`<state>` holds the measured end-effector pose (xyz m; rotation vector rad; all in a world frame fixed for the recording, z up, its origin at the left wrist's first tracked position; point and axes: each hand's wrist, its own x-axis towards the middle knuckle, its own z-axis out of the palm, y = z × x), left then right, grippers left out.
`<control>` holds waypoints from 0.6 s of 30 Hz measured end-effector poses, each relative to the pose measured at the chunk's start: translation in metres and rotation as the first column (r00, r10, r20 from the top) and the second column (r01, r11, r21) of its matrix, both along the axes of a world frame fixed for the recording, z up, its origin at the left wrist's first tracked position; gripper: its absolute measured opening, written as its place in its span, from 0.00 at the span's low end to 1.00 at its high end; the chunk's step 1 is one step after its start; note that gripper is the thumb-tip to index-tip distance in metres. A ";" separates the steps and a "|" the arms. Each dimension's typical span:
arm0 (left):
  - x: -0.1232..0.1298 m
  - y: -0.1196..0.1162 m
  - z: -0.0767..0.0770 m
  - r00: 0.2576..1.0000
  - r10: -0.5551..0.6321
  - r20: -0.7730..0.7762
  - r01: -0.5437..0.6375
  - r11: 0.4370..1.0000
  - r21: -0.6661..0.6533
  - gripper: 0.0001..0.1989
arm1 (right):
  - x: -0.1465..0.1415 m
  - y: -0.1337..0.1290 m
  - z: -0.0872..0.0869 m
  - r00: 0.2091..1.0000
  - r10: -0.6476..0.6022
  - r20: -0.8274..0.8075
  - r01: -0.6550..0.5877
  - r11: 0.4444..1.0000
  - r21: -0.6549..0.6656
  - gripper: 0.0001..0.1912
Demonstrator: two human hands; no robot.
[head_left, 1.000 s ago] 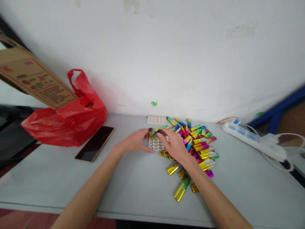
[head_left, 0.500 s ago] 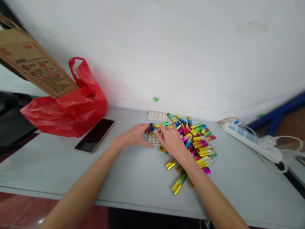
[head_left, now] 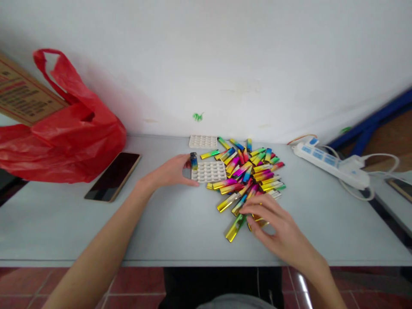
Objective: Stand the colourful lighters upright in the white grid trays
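Observation:
My left hand (head_left: 172, 171) lies at the left end of a white tray with rows of round holes (head_left: 210, 172). Its thumb stretches along the tray's front corner, and its curled fingers touch or nearly touch a blue and gold lighter (head_left: 193, 161) standing upright at the back left corner. My right hand (head_left: 278, 225) hovers low over the front of a pile of shiny, many-coloured lighters (head_left: 238, 171). Thumb and fingers are apart there, close to a green and gold lighter (head_left: 234, 228). The fingers partly cover a few lighters beneath.
A second white tray (head_left: 203, 141) lies by the wall. To the left are a phone (head_left: 113, 177), a red plastic bag (head_left: 80, 141) and a cardboard box (head_left: 24, 94). A white power strip with cables (head_left: 331, 165) runs along the right side.
My right hand has left the tray and moved right and nearer to me, to the pile's front. My left hand stays at the tray. The view has shifted a little.

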<state>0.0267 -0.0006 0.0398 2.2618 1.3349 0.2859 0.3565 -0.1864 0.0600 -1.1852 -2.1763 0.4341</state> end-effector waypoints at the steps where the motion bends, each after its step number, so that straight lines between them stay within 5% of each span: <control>1: 0.000 0.000 0.000 1.000 0.007 -0.006 -0.007 1.000 0.000 0.42 | 0.000 -0.014 -0.006 0.999 -0.033 0.026 0.033 0.999 0.024 0.21; 5: 0.001 0.000 0.000 0.999 0.021 -0.041 -0.021 1.000 0.008 0.40 | -0.004 -0.041 -0.028 0.971 -0.107 0.211 0.095 0.993 0.066 0.31; 11: 0.001 0.000 0.001 0.999 0.009 -0.040 -0.009 1.000 0.013 0.40 | -0.018 -0.023 -0.033 0.943 -0.110 0.314 0.066 0.987 0.146 0.14; 18: 0.001 -0.001 0.000 1.000 -0.003 -0.005 0.003 1.000 0.019 0.40 | -0.015 0.008 -0.011 0.998 -0.055 -0.024 0.057 0.992 0.108 0.13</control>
